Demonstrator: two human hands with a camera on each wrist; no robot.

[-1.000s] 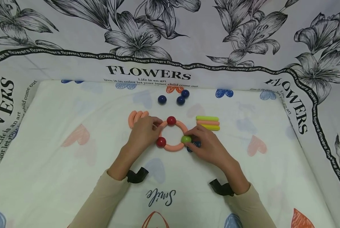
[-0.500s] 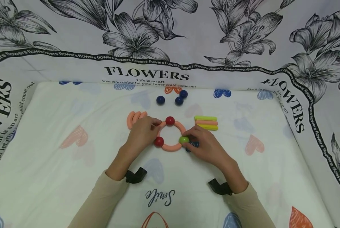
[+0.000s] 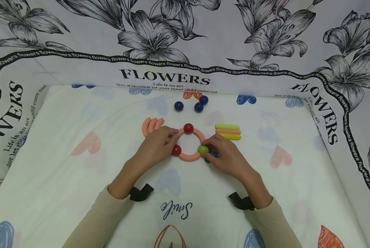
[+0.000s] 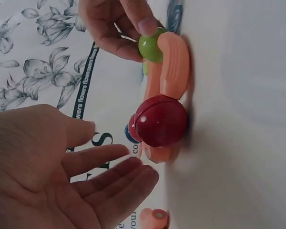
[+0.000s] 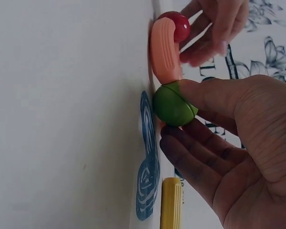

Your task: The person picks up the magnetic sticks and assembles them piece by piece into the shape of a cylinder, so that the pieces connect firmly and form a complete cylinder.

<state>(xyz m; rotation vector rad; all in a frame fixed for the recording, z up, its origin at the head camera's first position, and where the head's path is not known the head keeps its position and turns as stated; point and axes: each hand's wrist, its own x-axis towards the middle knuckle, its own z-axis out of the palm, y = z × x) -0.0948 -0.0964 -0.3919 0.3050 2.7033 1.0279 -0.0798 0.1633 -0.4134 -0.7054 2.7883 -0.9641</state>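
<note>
Right hand (image 3: pixel 229 158): its grip pinches the green ball (image 3: pixel 202 149) between thumb and fingers at the ring's (image 3: pixel 189 156) right side. Left hand (image 3: pixel 155 148): grip released, straight fingers resting against the ring's left side, by a red ball (image 3: pixel 176 150). The ring, peach arcs joined by balls, lies on a heart-print sheet (image 3: pixel 79 179). Beyond the ring sit three blue balls (image 3: pixel 198 106); right of it, straight sticks (image 3: pixel 228 132). Likely best to steady the ring while seating the green ball squarely between arc ends.

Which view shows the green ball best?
Right wrist: the green ball fills the frame centre, the right hand thumb touching it. Left wrist shows it small, at the top edge. Head view shows it tiny on the ring.
</note>
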